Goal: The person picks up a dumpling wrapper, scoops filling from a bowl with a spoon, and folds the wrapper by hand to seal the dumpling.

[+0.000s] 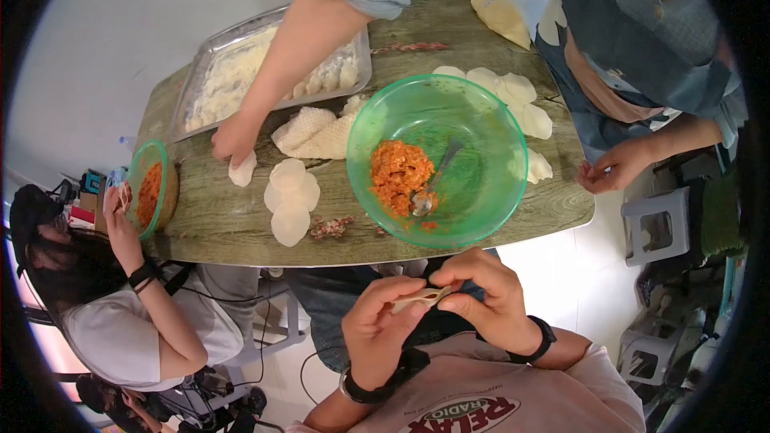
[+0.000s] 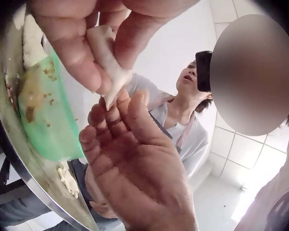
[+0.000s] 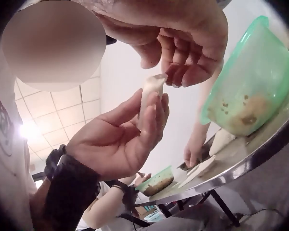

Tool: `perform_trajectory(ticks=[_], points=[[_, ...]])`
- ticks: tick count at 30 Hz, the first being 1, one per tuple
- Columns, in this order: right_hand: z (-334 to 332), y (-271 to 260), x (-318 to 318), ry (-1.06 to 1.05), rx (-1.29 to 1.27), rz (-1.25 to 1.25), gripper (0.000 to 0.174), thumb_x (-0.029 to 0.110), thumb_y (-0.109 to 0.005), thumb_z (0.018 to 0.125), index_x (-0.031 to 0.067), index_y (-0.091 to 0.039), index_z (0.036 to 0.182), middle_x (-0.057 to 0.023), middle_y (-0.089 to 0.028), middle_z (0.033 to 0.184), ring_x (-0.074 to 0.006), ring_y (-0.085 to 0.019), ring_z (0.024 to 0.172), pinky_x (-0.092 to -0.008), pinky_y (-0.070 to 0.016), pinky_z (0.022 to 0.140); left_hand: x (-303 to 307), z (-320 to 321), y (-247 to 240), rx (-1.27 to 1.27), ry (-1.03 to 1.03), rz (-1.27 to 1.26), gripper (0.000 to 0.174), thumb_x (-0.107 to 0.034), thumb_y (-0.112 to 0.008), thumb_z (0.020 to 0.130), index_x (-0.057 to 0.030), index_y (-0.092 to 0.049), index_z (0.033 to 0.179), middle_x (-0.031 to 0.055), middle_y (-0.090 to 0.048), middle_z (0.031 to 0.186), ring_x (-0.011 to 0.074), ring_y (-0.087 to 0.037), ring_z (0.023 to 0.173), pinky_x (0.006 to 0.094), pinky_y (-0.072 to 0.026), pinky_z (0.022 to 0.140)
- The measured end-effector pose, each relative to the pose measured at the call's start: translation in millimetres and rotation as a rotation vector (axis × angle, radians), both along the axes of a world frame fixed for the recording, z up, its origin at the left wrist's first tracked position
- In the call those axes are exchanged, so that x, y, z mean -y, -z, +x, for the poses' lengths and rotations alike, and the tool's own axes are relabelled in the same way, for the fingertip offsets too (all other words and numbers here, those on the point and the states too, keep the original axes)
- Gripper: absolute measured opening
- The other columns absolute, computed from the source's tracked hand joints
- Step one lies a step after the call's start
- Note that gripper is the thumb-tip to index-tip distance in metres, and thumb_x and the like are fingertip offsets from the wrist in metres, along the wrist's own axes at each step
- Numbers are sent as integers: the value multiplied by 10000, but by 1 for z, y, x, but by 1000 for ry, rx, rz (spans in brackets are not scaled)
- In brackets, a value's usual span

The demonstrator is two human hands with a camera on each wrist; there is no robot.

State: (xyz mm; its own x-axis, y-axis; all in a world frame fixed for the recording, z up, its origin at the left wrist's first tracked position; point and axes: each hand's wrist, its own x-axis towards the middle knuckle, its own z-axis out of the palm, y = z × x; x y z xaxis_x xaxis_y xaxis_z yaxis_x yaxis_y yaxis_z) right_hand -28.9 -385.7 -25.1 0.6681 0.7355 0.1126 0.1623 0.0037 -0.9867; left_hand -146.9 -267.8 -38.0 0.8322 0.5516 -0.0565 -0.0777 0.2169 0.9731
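A folded white dumpling (image 1: 421, 298) is held above the person's lap, close to the table's front edge. The left hand (image 1: 378, 327) pinches it between thumb and fingers; the left wrist view shows these fingers along both sides of the dumpling (image 2: 108, 60). At its other end is the right hand (image 1: 491, 305), palm visible and fingers loosely bent. In the right wrist view the fingertips of the right hand (image 3: 183, 43) are beside the end of the dumpling (image 3: 151, 98), with the thumb apart from it.
A green bowl (image 1: 481, 220) with orange filling and a spoon stands on the table (image 1: 212, 232). Round wrappers (image 1: 290, 223) lie left of it, others behind it. Behind are a cloth (image 1: 309, 132) and dumpling tray (image 1: 200, 64). Another person's arm (image 1: 301, 44) reaches across; someone sits left.
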Motion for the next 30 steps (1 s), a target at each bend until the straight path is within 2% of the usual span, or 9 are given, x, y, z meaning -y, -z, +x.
perform_trajectory(ticks=[2,6,9,11,14,15,17,26,30], points=[[1,12,0,-39,128,70,181,57,-653,808,17,-613,979,-81,-590,862,-200,-562,790,-288,-452,695,3,0,2,-10,9,-13,257,45,-626,812,33,-586,1066,119,-549,1073,172,-566,991,268,-477,848],[0,16,3,-54,47,83,225,116,-649,832,7,-610,1024,-77,-585,925,-161,-563,834,-274,-448,739,4,3,-1,14,-37,54,253,17,-662,788,16,-600,1034,119,-580,1050,177,-592,924,273,-479,805],[-4,14,0,-36,-192,139,267,91,-653,827,-12,-598,1069,-86,-593,998,-173,-572,946,-296,-458,829,-1,0,1,19,-7,114,282,53,-646,789,19,-591,1064,111,-551,1075,161,-568,987,275,-481,825],[-6,14,-1,-148,-520,169,305,79,-642,834,-34,-584,1111,-115,-578,1115,-188,-568,1022,-311,-467,869,-3,0,-4,-37,37,184,305,54,-659,777,16,-589,1071,111,-541,1089,167,-583,966,266,-501,778],[-3,21,3,-187,-557,161,316,45,-633,835,-18,-577,1139,-93,-591,1131,-145,-566,1034,-268,-478,858,-4,2,-9,-78,30,422,257,-8,-678,784,20,-601,1027,109,-566,1036,171,-584,925,270,-485,796],[-2,23,5,-186,-557,162,316,45,-633,835,-18,-577,1139,-93,-591,1131,-145,-566,1034,-268,-478,858,-2,2,-12,-78,31,423,257,-8,-678,784,20,-601,1027,109,-566,1036,171,-584,925,270,-485,796],[-1,26,7,-154,-594,148,267,13,-617,838,-21,-597,1103,-94,-613,1082,-145,-586,993,-262,-487,841,2,4,-17,-21,-45,26,259,58,-647,787,31,-596,1039,112,-543,1049,177,-599,946,249,-508,753],[-6,23,3,-66,-688,216,232,64,-638,830,-69,-615,1019,-161,-644,965,-188,-614,827,-290,-501,738,-10,-7,-2,-24,-6,158,209,60,-642,792,50,-600,997,111,-552,998,158,-600,875,235,-497,749],[-6,24,4,-62,-703,221,240,82,-644,830,-67,-616,1016,-159,-646,960,-191,-616,831,-289,-502,736,-9,-5,-6,-43,-26,178,185,51,-658,782,49,-615,962,101,-568,943,138,-592,815,223,-483,713]])
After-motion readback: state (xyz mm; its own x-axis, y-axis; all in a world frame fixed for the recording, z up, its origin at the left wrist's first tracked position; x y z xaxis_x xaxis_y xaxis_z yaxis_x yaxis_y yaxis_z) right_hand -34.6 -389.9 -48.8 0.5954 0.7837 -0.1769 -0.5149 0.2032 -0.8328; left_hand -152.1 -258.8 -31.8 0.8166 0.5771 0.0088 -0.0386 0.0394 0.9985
